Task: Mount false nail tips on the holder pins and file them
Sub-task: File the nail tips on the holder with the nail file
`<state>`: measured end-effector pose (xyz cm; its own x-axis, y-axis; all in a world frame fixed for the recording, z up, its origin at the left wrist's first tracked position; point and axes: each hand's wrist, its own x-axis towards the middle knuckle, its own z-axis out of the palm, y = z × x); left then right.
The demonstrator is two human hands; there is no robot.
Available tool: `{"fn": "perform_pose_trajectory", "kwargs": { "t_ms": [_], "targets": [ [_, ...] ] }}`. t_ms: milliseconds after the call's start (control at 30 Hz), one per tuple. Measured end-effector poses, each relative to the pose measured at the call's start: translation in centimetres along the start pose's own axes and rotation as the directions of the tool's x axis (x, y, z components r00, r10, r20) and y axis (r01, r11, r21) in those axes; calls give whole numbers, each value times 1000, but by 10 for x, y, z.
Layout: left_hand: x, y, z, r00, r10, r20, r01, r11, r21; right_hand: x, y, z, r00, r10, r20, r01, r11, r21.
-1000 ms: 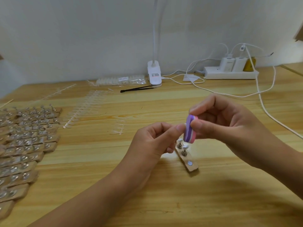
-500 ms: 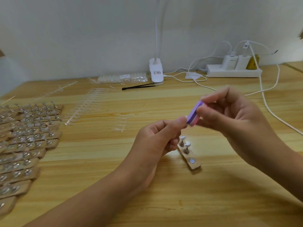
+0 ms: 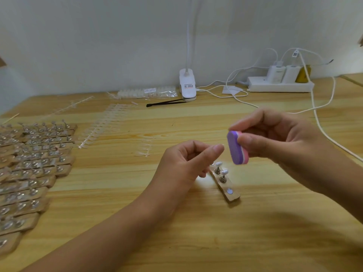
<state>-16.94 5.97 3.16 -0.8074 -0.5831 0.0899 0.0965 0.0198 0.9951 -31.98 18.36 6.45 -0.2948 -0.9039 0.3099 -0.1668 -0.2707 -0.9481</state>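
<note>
Nail tip (image 3: 222, 145) in left hand (image 3: 186, 163), file (image 3: 236, 148) right hand (image 3: 279, 138)

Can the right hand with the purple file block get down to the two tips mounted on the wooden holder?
Probably yes. The right hand holds the file block just above the mounted tips on the wooden holder; the left hand sits beside them, not over them.

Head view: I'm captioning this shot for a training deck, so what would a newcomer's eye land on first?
The purple and pink buffer block stands out, pinched in the right hand at centre, raised above a wooden holder strip with two white-topped pins. The left hand curls just beside it; whether it pinches anything is too small to tell. At far left lie rows of many more holder strips.
</note>
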Motion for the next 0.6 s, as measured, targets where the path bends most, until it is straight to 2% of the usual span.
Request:
{"fn": "perform_pose_trajectory", "kwargs": {
  "t_ms": [100, 233, 367, 533, 600],
  "targets": [
    [0, -2, -1, 999, 32, 22, -33, 999, 20, -3, 1, 4, 999, 10, 50, -9, 1000, -22],
    [-2, -2, -1, 993, 96, 73, -102, 992, 77, -2, 2, 1, 1000, 0, -16, -1, 998, -63],
    [0, -3, -5, 994, 103, 34, -106, 990, 90, -2, 2, -2, 999, 7, 48, 0, 990, -141],
    [-3, -5, -1, 989, 115, 98, -122, 990, 70, 0, 7, -4, 996, -23, -81, 7, 980, -198],
    [-4, -6, 1, 990, 110, 90, -117, 990, 73, -1, 6, -4, 997, -47, -62, 36, 985, -169]
  ]
}}
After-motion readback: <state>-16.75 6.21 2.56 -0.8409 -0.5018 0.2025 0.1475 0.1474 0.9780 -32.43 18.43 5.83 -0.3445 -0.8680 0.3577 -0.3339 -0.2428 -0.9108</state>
